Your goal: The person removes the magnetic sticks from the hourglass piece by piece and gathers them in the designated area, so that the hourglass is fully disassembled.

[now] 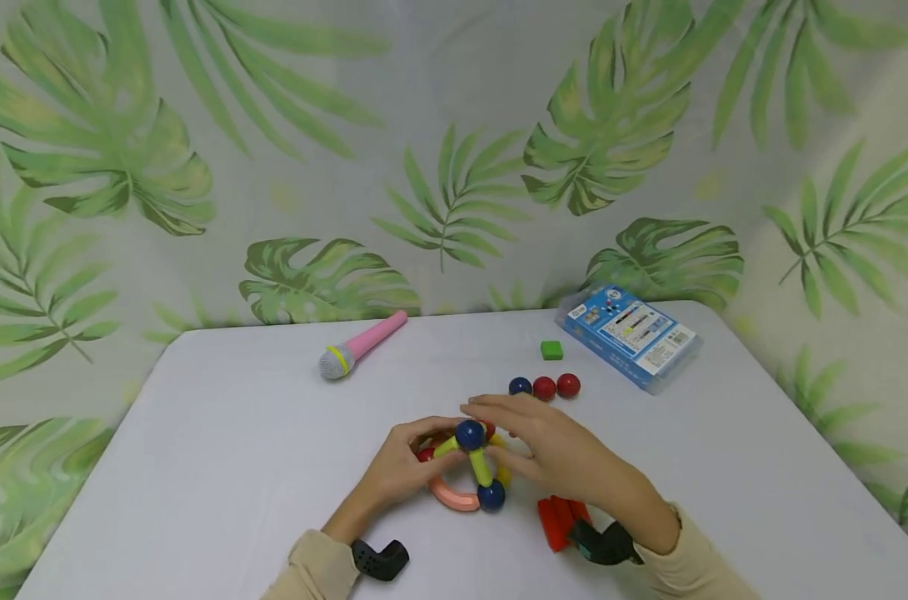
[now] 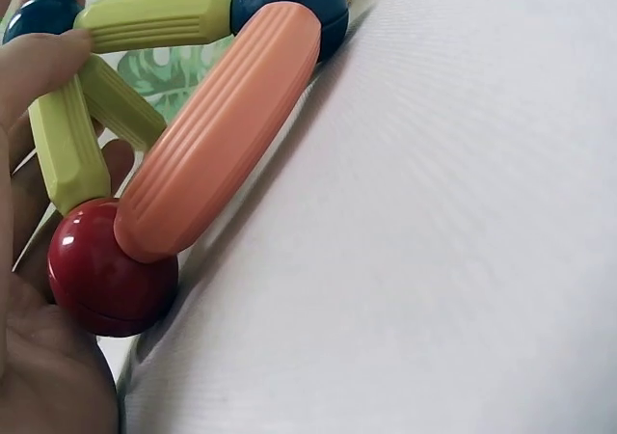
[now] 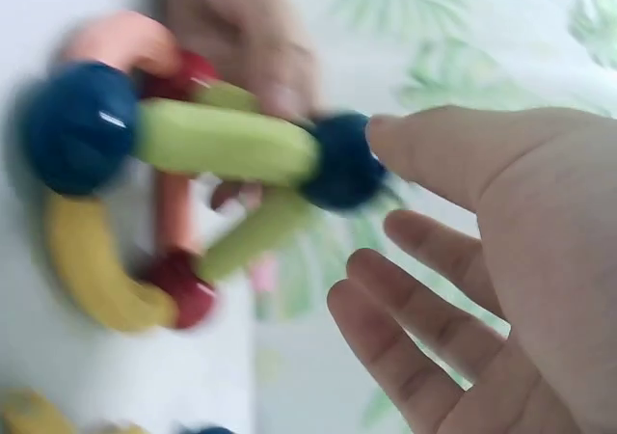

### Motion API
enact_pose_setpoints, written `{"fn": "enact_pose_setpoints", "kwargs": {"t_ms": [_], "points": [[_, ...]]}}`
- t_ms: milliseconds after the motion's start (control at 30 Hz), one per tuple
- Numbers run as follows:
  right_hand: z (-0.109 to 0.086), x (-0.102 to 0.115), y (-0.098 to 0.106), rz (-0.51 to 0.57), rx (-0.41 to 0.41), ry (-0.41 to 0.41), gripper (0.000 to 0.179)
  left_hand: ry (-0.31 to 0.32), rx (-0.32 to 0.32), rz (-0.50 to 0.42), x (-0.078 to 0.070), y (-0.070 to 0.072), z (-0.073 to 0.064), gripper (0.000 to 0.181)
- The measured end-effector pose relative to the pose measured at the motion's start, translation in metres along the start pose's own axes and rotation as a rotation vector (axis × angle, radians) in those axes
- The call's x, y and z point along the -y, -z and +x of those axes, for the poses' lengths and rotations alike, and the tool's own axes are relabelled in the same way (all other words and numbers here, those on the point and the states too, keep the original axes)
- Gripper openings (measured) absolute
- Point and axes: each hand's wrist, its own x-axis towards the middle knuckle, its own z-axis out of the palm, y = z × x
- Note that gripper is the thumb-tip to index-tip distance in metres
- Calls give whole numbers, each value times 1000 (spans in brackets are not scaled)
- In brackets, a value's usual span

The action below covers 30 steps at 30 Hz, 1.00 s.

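Note:
A pyramid-like frame of magnetic rods and balls stands on the white table between the hands. Lime rods [image 1: 481, 468] rise to a blue top ball [image 1: 470, 434]. A peach curved rod [image 2: 227, 130] and a yellow curved rod [image 3: 101, 265] form part of its base, with a blue ball [image 3: 82, 128] and red balls [image 2: 113, 268] at the joints. My left hand [image 1: 401, 462] holds the frame from the left, thumb on a lime rod near the top ball, other fingers behind. My right hand [image 1: 559, 450] has its thumb tip at the top ball, its other fingers extended and apart.
Red rods [image 1: 555, 523] lie by the right wrist. Beyond the right hand sit one blue and two red balls [image 1: 544, 388] in a row, then a green block [image 1: 551, 350]. A blue box [image 1: 630, 333] and a pink toy microphone [image 1: 367, 340] lie toward the back.

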Motion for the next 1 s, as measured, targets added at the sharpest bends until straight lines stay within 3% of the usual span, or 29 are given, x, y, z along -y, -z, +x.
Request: {"fn": "enact_pose_setpoints", "kwargs": {"t_ms": [100,233,567,1000], "points": [[2,1,-14,-13,46,9,49,5,10,-11,1,-2,-2,34],[4,2,-22,-8,20,29,46,13,13,13,1,-3,-3,34],[4,0,-20,-38,-19,56,42,48,25,35,-1,-3,0,37],[1,0,-19,-56,-68,93,43,19,30,0,5,-5,0,22]]}}
